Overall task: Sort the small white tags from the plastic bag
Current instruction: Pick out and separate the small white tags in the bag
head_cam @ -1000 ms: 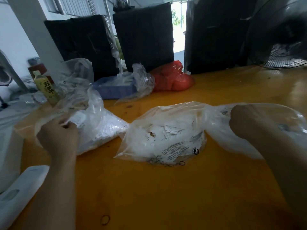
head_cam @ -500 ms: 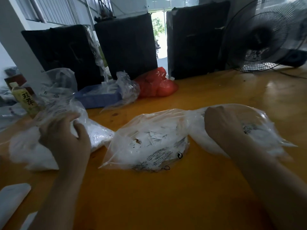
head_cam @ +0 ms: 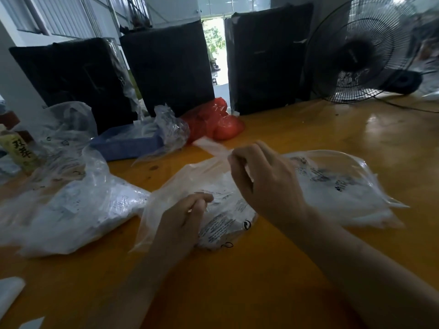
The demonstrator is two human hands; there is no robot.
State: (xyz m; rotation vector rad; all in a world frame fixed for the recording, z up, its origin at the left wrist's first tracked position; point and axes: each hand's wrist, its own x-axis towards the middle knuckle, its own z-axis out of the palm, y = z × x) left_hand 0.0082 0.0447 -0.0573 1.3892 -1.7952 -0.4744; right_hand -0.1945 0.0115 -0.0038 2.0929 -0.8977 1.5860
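Note:
A clear plastic bag [head_cam: 221, 217] with small white printed tags inside lies in the middle of the orange table [head_cam: 237, 293]. My left hand [head_cam: 183, 219] grips the bag's near left side with curled fingers. Above it, my right hand [head_cam: 259, 179] pinches the bag's upper edge, and a strip of plastic sticks out past the fingers. A second bag of white tags [head_cam: 337, 188] lies to the right, partly behind my right hand. A third bag of tags [head_cam: 78, 203] lies to the left.
A blue tray [head_cam: 128, 144] with crumpled plastic, a red bag [head_cam: 213, 123] and three black boxes [head_cam: 168, 67] stand at the back. A black fan [head_cam: 363, 51] stands at back right. A yellow-labelled bottle [head_cam: 20, 151] is at the left edge.
My left hand left the left bag and moved right onto the middle bag. My right hand moved left from the right bag and took the middle bag's upper edge.

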